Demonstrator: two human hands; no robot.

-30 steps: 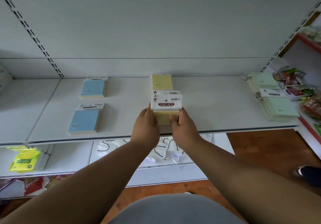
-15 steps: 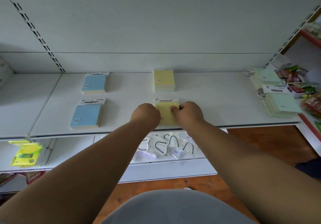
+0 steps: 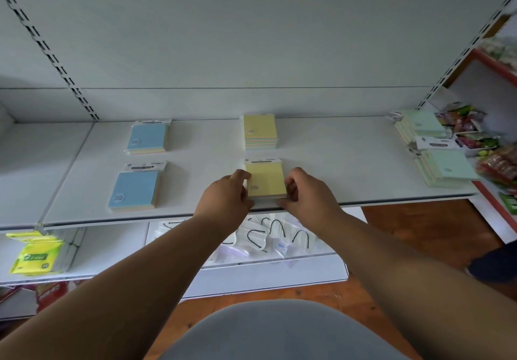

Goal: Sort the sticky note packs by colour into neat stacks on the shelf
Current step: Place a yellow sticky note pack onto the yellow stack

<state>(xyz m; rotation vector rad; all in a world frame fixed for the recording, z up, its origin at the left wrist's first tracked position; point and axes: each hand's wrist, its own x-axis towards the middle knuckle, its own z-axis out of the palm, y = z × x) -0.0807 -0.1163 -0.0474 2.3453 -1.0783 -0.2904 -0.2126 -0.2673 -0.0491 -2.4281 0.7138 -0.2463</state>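
The front yellow pack (image 3: 265, 179) lies flat near the front edge of the white shelf (image 3: 335, 169), just ahead of the rear yellow stack (image 3: 260, 131). The left hand (image 3: 226, 194) and right hand (image 3: 307, 192) pinch its two sides, fingers curled.

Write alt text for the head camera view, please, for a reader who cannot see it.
Two hands, left hand and right hand, flank a front yellow pack near the edge of a white shelf. Behind it sits a rear yellow stack, with two blue packs at left and green stacks at right.
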